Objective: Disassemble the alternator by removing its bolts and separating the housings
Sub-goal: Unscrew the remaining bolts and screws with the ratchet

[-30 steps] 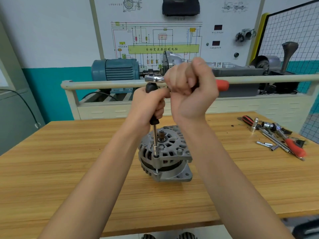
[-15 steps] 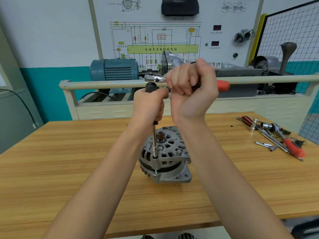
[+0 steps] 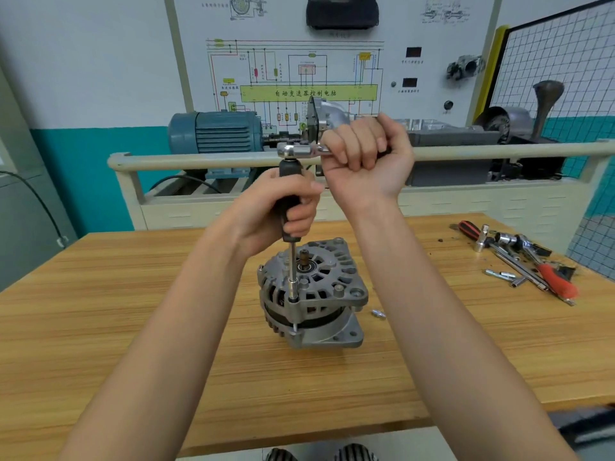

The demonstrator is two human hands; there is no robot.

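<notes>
A workshop classroom, wiring-diagram board [image 3: 309,71] on the back wall, and out front a wooden bench [image 3: 116,327] with the alternator [image 3: 314,294] sitting dead centre, shaft end up. Everything hangs off that alternator. Directly above its near-left rim stands the extension driver [image 3: 292,261], long axis straight up and down, its socket seated on a through bolt [image 3: 294,327] at the housing edge. The left hand [image 3: 283,207] is wrapped round the driver's black grip, above the alternator and steadying the column. Higher up and a shade right, the right hand [image 3: 366,161] is fisted round the handle of the ratchet [image 3: 296,150], which lies level, crossways on top of the driver. So the turning force comes from the upper right, the bolt lies straight below the left hand, the nearer one. Just right of the alternator's base, a small loose bolt [image 3: 378,314] on the wood. Well off to the right, a scatter of spare tools [image 3: 519,261]. Both housings look mated, so I'd call it mid-unbolting.
</notes>
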